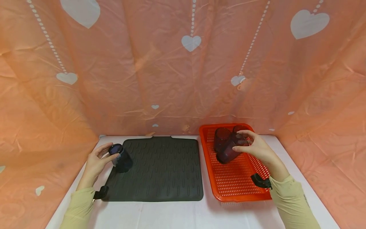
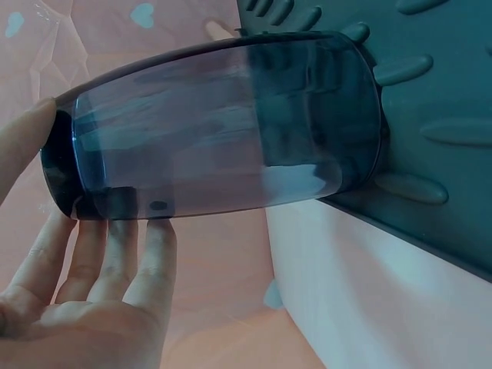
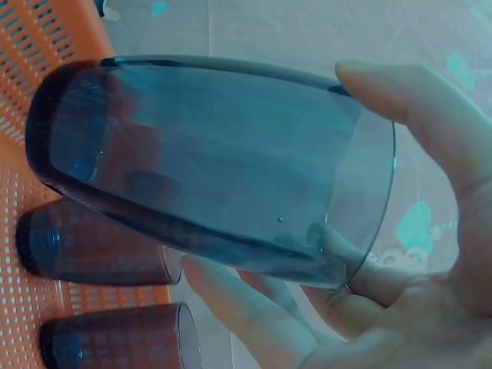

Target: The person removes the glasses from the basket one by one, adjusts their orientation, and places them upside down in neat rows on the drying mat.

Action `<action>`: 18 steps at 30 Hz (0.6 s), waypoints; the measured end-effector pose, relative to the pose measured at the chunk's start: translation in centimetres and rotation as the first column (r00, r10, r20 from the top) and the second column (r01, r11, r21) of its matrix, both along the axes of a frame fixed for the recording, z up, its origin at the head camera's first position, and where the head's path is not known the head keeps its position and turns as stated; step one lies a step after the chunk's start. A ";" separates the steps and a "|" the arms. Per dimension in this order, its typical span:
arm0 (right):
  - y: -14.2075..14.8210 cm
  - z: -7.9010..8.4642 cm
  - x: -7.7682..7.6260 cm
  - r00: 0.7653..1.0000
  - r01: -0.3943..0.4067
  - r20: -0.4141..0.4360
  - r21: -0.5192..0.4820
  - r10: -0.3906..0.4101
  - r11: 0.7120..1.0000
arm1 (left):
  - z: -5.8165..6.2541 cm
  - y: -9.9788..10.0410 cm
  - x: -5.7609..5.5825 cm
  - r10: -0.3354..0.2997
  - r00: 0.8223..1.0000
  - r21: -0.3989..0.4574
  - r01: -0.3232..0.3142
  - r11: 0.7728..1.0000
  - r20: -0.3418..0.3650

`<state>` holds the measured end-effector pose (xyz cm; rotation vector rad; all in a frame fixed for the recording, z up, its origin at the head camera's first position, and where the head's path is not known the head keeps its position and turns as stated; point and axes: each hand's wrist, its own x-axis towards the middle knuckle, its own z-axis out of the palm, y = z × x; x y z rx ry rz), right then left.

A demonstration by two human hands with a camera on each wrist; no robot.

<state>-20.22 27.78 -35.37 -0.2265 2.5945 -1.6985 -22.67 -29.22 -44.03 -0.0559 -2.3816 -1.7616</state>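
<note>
Left hand (image 1: 95, 163) pinching inverted glass (image 1: 124, 163) at mat (image 1: 166, 173)'s left edge, risking a tip if its rim is overhanging. Right hand (image 1: 258, 149) clamping tilted glass (image 1: 228, 153), fingers opposite thumb, toward basket (image 1: 211, 171)'s far edge; swinging sideways could be knocking standing glass (image 1: 221, 137). Rear glass (image 1: 239, 128) partly hiding; inverted rim's contact reading unclear.

mat (image 1: 163, 168) centre free, 3 glasses (image 1: 220, 141) crowding basket (image 1: 211, 178) back

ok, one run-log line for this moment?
left hand: holds glass near left edge of dark mat | right hand: holds second glass, tilted | red basket: two other glasses visible
</note>
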 end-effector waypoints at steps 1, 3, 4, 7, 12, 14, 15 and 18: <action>-0.1 0.1 0.0 1.000 0.000 0.000 -0.008 0.000 1.000 | 0.0 0.0 0.0 -0.001 1.000 -0.001 0.001 1.000 0.003; -0.4 0.2 -0.1 1.000 -0.006 -0.002 -0.028 0.006 1.000 | 0.0 0.0 0.1 -0.003 1.000 -0.006 0.003 1.000 0.009; -0.5 0.2 -0.1 1.000 -0.009 -0.003 -0.037 0.009 0.999 | 0.0 0.0 0.1 -0.006 1.000 -0.004 0.006 1.000 0.013; -0.9 0.3 -0.3 1.000 -0.017 -0.005 -0.056 0.016 0.998 | 0.0 0.0 0.1 -0.011 1.000 -0.007 0.011 1.000 0.018; -1.2 0.4 -0.7 1.000 -0.029 -0.013 -0.059 0.028 0.998 | 0.1 0.1 0.1 -0.016 0.999 -0.010 0.016 1.000 0.030; -1.3 0.4 -0.8 0.999 -0.035 -0.012 -0.075 0.034 0.997 | 0.1 0.1 0.1 -0.015 0.999 -0.010 0.016 1.000 0.037; -1.4 0.4 -0.8 0.999 -0.039 -0.011 -0.087 0.039 0.995 | 0.1 0.1 0.1 -0.014 0.999 -0.012 0.014 1.000 0.040; -1.7 0.5 -1.0 0.999 -0.048 -0.005 -0.130 0.047 0.990 | 0.1 0.1 0.1 -0.012 0.999 -0.016 0.012 1.000 0.038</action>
